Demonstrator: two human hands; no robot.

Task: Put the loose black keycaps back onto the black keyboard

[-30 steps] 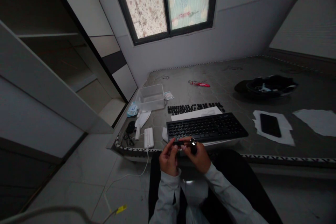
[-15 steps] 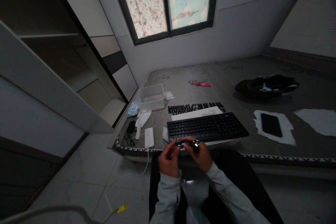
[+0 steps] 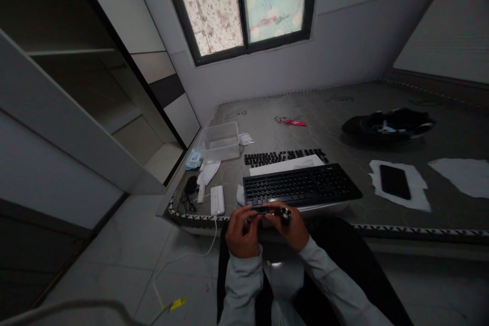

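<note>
Both the left hand and right hand pinch a small, light, rigid dark part by its ends, just before the keyboard; it looks easily dropped.

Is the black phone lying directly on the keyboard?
No, the black phone lies on a white sheet on the table, well to the right of the keyboard and apart from it.
</note>
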